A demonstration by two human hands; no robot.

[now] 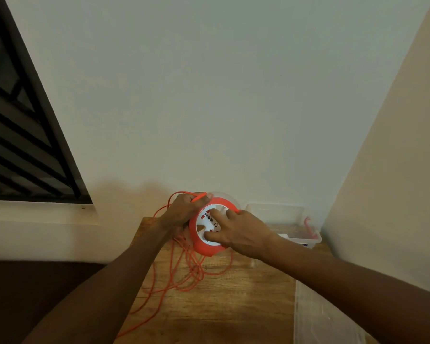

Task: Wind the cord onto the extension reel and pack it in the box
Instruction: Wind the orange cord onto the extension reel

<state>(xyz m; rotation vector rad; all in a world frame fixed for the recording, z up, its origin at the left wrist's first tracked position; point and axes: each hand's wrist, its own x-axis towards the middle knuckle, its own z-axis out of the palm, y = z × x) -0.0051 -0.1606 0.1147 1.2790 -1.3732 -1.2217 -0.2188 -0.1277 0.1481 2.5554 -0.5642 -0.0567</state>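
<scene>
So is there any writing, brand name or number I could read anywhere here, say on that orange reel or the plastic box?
No text reads clearly in this view.
Reel: its white face shows small dark and red marks and a small ring symbol, too small and blurred to read.
Clear plastic box: a white label with a blue patch on its near wall, too blurred to read.
Cord, table, walls: no writing visible.

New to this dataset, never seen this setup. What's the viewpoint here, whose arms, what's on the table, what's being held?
There is no robot: one wide-angle camera on a person's head looks down at their two bare hands. The right hand holds the orange and white extension reel by its face. The left hand pinches the orange cord at the reel's rim. Loose cord lies in loops on the wooden table. A clear plastic box sits at the back right by the wall.
</scene>
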